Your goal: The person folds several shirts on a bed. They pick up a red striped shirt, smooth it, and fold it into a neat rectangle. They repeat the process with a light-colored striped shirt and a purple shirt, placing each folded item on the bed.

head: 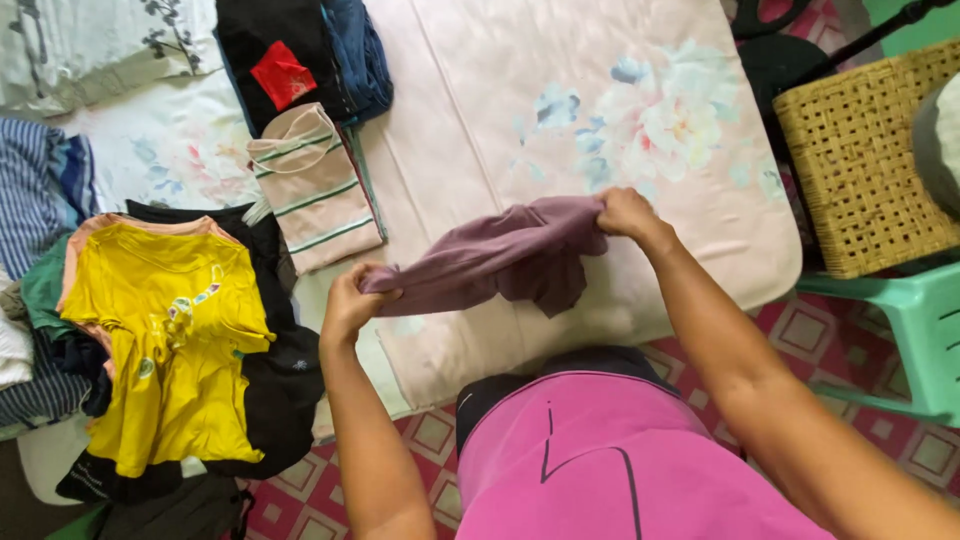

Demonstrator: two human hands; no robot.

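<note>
A mauve garment (500, 258) hangs stretched between both my hands above a pale pink floral bed sheet (520, 110). My left hand (350, 300) grips its lower left end in a fist. At the upper right, my right hand (625, 212) pinches the other end. The cloth sags and bunches in the middle, just over the sheet.
A yellow shirt (165, 340) tops a heap of loose clothes at the left. A folded beige striped top (315, 190) and a stack of dark folded clothes (300, 55) lie behind. A woven basket (865, 160) sits on a green plastic chair (910, 320) at the right.
</note>
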